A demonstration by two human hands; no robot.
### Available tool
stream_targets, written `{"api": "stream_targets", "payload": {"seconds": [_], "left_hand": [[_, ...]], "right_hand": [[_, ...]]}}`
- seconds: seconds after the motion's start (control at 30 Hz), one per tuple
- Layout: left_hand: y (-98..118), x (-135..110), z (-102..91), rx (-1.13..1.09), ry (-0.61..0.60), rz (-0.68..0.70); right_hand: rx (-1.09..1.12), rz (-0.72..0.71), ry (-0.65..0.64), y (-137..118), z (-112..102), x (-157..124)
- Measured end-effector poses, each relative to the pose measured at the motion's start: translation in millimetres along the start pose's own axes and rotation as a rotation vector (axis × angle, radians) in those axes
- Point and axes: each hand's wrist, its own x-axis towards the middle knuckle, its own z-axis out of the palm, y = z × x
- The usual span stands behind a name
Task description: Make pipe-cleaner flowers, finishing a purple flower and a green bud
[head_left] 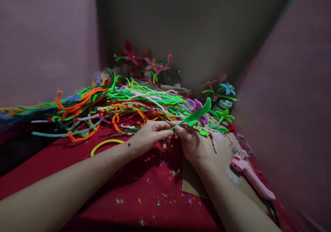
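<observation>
A bright green leaf made of fuzzy pipe cleaner (198, 114) slants up and to the right above my hands. My right hand (191, 142) pinches its lower end between thumb and fingers. From the other side, my left hand (153, 135) has its thumb and fingertips closed at the same end, touching the right fingertips. My fingers partly hide the leaf's thin base. Just behind the leaf is a purple fuzzy flower (204, 119), with more green leaf pieces (204, 133) below it.
Many coloured pipe cleaners (144, 99) are heaped across the back and left. A yellow loop (106, 142) lies by my left forearm. A pink corded tool (253, 177) rests on cardboard (193, 182) at right. Fuzzy flowers (152, 64) stand behind; scraps dot the red cloth (144, 204).
</observation>
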Motion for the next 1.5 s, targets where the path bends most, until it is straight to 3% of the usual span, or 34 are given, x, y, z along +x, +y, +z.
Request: {"api": "stream_targets", "payload": {"seconds": [0.13, 0.3, 0.4, 0.53, 0.67, 0.8, 1.2, 1.5], "left_hand": [[-12, -1, 2.1, 0.406, 0.193, 0.273], [-21, -6, 1.6, 0.800, 0.222, 0.435], [-19, -7, 1.8, 0.848, 0.231, 0.497], [-17, -4, 1.8, 0.751, 0.294, 0.549], [-13, -2, 0.8, 0.676, 0.338, 0.492], [-8, -3, 0.3, 0.610, 0.338, 0.382], [1, -2, 6.1, 0.133, 0.220, 0.061], [3, -3, 5.6, -0.016, 0.184, -0.015]], "right_hand": [[-0.060, -0.025, 0.023, 4, -2, -1], [-0.021, 0.020, 0.022, 3, 4, -5], [-0.067, 0.075, 0.022, -8, 8, -8], [-0.093, 0.085, -0.048, -20, 11, -8], [-0.139, 0.042, -0.086, -22, 11, -6], [-0.151, 0.088, -0.068, -22, 12, -5], [0.132, 0.126, -0.076, -1, 7, -3], [0.116, 0.120, -0.103, -4, 5, -5]]}}
